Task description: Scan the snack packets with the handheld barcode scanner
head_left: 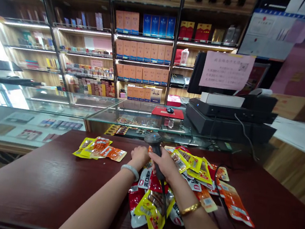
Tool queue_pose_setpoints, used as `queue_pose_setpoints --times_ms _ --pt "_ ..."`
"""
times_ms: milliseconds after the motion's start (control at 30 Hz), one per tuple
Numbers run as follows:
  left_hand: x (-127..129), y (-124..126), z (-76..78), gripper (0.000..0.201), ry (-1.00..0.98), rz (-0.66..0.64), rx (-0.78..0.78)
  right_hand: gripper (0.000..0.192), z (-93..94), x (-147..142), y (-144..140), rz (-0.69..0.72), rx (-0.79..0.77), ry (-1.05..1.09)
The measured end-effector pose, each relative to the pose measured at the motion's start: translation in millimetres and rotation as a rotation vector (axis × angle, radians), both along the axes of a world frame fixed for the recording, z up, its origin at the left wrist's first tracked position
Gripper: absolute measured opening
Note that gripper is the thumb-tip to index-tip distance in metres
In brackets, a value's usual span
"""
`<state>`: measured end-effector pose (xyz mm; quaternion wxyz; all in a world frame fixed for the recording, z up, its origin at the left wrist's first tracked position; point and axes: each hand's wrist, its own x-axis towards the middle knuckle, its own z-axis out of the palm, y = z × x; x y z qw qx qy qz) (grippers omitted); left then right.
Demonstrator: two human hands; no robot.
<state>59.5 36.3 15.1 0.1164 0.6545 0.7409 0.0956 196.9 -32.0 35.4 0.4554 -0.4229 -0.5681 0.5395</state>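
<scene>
My right hand (pixel 166 163) is wrapped round the handle of a black barcode scanner (pixel 154 141), its head raised above a heap of snack packets. Beside it, my left hand (pixel 139 156) reaches into the heap with curled fingers; what they hold is hidden. Under my forearms lie a yellow snack packet (pixel 155 208), a white packet (pixel 145 178) and a red packet (pixel 135 200). Right of my right hand are more yellow packets (pixel 200 169) and an orange packet (pixel 236 203). A smaller group of yellow and orange packets (pixel 98 147) rests on the left.
The dark red table (pixel 30 184) meets a glass display counter (pixel 136 108). On that counter are a mouse on a red pad (pixel 155 110) and a black cash register with a monitor (pixel 226 118). A black cable (pixel 224 201) runs across the table at right. Stocked shelves stand behind.
</scene>
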Motion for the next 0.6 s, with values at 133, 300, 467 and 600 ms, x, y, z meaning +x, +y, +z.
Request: queue_pose_setpoints --times_ms 133,300,467,600 --pt "-1 3 -1.4 0.029 -0.108 0.004 0.009 0.024 0.2 0 0 -0.003 0.0 -0.012" --pt "-14 -3 -2.9 0.02 -0.337 -0.063 0.074 0.02 0.8 -1 0 -0.022 -0.003 -0.058" --pt "-37 -13 -14.6 0.036 -0.911 -0.116 0.229 0.027 4.3 -4 -6 0.013 -0.016 -0.017" --pt "-57 -15 -21.4 0.052 -1.208 -0.124 0.247 0.037 6.7 -8 -14 0.057 0.001 0.008"
